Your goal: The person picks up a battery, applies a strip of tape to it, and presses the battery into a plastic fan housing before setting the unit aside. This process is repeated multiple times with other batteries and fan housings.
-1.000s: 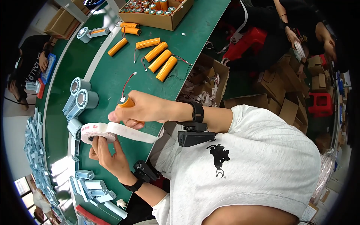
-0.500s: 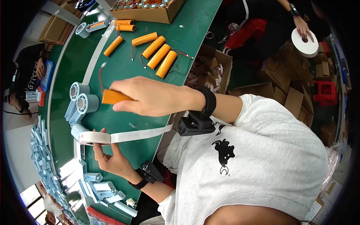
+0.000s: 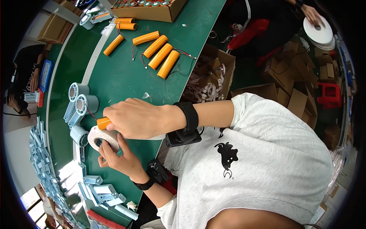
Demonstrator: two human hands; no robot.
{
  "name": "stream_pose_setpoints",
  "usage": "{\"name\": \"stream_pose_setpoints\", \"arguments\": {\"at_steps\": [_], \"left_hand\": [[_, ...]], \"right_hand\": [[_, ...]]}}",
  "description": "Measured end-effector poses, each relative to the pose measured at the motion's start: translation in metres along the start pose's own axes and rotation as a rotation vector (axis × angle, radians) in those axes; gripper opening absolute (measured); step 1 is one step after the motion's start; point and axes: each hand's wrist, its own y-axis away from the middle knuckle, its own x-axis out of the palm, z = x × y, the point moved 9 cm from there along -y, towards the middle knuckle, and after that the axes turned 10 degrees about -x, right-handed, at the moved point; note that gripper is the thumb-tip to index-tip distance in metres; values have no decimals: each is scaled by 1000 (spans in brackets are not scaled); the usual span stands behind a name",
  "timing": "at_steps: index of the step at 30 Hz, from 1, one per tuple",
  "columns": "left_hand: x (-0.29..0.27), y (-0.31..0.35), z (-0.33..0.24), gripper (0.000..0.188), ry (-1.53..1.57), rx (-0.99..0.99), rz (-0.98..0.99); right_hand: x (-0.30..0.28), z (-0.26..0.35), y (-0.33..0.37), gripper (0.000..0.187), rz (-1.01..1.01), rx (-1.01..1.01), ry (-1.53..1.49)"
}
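Observation:
My right hand [image 3: 133,118] is closed around an orange battery [image 3: 103,123], whose thin red wire sticks up from its far end. Just below it, my left hand [image 3: 124,162] grips a roll of white tape [image 3: 95,133], with fingers at its core. The battery sits right at the upper edge of the roll; whether they touch is hard to tell. A short piece of the pulled-out tape strip [image 3: 158,137] shows beneath my right wrist, and the rest is hidden. Beside the roll lie light-blue plastic housings with round ends [image 3: 87,105].
Several orange batteries [image 3: 168,65] with wires lie farther up the green table [image 3: 126,76], near a cardboard box of cells [image 3: 145,14]. Blue plastic parts [image 3: 105,191] are at the near left. Beyond the table edge stands a carton of tape scraps [image 3: 225,76]. Another person's hand [image 3: 312,15] touches white rolls.
My right hand has brought the battery down to the tape roll. The roll, in my left hand, has tilted and shifted slightly right. The tape strip is now mostly covered by my right arm.

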Motion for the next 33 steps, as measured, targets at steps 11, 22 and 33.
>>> {"name": "stream_pose_setpoints", "arguments": {"at_steps": [11,22,33], "left_hand": [[-9,-8,-15,39,-101,-148,75],[-56,-21,66,34,-59,-296,0],[-26,-11,24,34,128,-288,100]], "right_hand": [[0,-19,13,26,-236,136,-347],[-36,19,16,24,178,-75,105],[-14,15,-3,26,-20,-5,-185]]}}
